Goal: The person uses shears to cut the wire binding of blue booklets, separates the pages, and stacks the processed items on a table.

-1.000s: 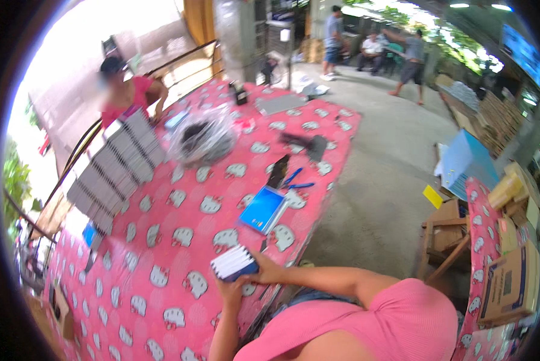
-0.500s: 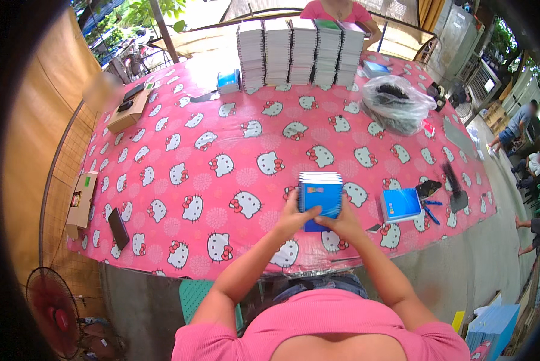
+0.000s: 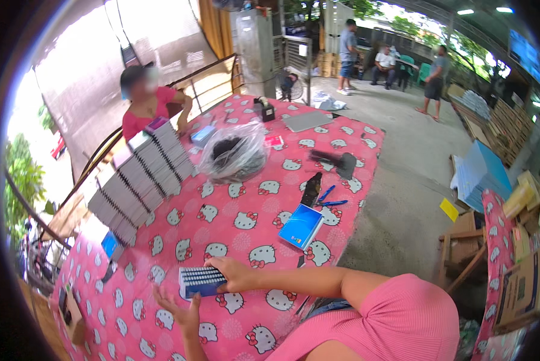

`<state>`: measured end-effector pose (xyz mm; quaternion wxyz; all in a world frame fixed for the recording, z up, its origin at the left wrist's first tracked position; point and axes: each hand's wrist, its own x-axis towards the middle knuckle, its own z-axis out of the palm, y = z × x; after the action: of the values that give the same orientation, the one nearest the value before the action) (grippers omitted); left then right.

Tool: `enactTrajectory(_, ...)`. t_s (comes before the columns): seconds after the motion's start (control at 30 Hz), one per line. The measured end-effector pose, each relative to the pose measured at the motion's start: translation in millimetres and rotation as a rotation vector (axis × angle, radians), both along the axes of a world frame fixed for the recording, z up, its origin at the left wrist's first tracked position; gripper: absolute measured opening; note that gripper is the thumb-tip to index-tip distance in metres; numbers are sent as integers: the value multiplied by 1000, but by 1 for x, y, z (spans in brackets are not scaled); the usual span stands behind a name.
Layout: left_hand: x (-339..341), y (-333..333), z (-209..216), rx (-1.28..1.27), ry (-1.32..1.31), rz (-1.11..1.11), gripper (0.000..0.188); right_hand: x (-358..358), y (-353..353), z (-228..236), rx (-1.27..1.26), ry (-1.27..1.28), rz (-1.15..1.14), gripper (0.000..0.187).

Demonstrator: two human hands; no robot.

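Observation:
My right hand (image 3: 229,275) grips a small stack of blue spiral notebooks (image 3: 201,281) by one end. The stack is tilted so that its rows of white wire binding show. Just at its near left side is my left hand (image 3: 183,314), fingers spread, holding nothing. Whether its thumb touches the stack I cannot tell. To the right on the table lies another pile of blue notebooks (image 3: 301,226). Two blue pens (image 3: 330,200) and a black pouch-like item (image 3: 311,189) are beyond it.
Tall stacks of spiral notebooks (image 3: 139,180) stand at the far left of the pink tablecloth (image 3: 246,219). A clear plastic bag (image 3: 237,156) with dark contents, a black brush (image 3: 336,161), a tape dispenser (image 3: 264,109) and a grey board (image 3: 307,121) lie farther back. A person (image 3: 152,102) is across the table.
My view has swung to the right. The notebooks, held in both hands before, have been tipped to show their bindings; my left hand has let go and opened.

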<state>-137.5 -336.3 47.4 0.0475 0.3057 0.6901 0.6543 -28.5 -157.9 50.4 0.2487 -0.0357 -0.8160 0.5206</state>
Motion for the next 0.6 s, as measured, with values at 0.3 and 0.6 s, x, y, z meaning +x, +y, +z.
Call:
enactTrajectory(0.3, 9, 35, 49, -581, 692, -545, 78, 20, 11, 18, 662, -2, 31, 50)
enactTrajectory(0.6, 10, 23, -7, -34, -150, -376, 80, 46, 19, 66, 563, -63, -8, 55)
